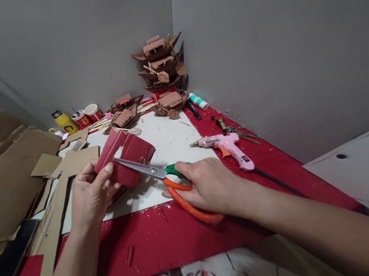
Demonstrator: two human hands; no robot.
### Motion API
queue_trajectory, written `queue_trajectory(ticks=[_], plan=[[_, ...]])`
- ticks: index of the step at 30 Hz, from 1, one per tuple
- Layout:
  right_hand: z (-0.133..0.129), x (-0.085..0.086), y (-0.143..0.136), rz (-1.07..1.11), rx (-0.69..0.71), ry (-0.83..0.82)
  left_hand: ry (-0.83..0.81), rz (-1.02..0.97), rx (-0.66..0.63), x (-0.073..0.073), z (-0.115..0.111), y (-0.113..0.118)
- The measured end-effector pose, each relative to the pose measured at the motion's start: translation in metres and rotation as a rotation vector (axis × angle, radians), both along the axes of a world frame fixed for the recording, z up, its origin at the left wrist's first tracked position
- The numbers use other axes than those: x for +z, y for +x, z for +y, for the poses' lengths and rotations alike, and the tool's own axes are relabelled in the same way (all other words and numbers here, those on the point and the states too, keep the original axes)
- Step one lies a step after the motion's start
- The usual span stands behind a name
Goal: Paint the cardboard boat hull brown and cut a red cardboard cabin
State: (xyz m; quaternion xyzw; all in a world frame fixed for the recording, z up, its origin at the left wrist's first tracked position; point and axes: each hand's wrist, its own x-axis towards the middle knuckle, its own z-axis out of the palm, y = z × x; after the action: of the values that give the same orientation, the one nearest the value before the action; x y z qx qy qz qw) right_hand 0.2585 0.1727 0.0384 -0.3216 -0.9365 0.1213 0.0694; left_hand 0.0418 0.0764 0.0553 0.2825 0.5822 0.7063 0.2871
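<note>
A curved piece of red card (127, 149) is pinched at its lower left edge between the thumb and fingers of my left hand (93, 190). My right hand (209, 182) grips scissors (145, 168) with one green and one orange handle. Their blades look nearly closed, and the tip lies at the card near my left thumb, by a small ragged pale gap. Below the card, partly hidden, shows a brown ridged piece (116, 194). A white sheet (172, 130) lies beneath.
Right of the sheet lies a pink glue gun (226, 144) with a black cord. Brown model boats (157, 47) are stacked in the corner. Cardboard sheets (5, 176), a yellow bottle (64, 122) and red cups (93, 111) stand left. Scraps litter the red tabletop (147, 244).
</note>
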Motion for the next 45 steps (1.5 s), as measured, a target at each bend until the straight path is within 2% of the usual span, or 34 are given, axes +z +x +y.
queue_trajectory(ticks=[5, 13, 20, 25, 31, 34, 38, 45], plan=[[0.001, 0.003, -0.001, -0.010, -0.004, 0.008, -0.010, 0.067, -0.002, -0.002, -0.001, 0.005], [0.002, -0.004, 0.000, 0.071, 0.005, -0.002, -0.004, -0.023, -0.041, -0.005, 0.001, 0.004], [0.004, -0.004, 0.003, 0.118, 0.034, 0.002, -0.021, -0.021, -0.047, -0.001, -0.002, -0.001], [0.004, -0.004, 0.002, 0.169, 0.062, -0.038, 0.018, 0.111, 0.009, -0.002, -0.005, 0.005], [0.002, -0.006, 0.001, 0.149, 0.016, 0.035, 0.047, 0.270, 0.185, -0.004, -0.007, 0.003], [0.003, -0.006, 0.001, 0.167, -0.016, 0.024, 0.077, 0.199, 0.235, 0.002, -0.007, -0.001], [0.002, -0.005, 0.001, 0.171, 0.021, 0.008, 0.116, 0.070, 0.177, 0.009, -0.006, -0.003], [0.004, -0.006, 0.000, 0.186, 0.043, 0.013, 0.146, 0.019, 0.100, 0.005, -0.008, -0.001]])
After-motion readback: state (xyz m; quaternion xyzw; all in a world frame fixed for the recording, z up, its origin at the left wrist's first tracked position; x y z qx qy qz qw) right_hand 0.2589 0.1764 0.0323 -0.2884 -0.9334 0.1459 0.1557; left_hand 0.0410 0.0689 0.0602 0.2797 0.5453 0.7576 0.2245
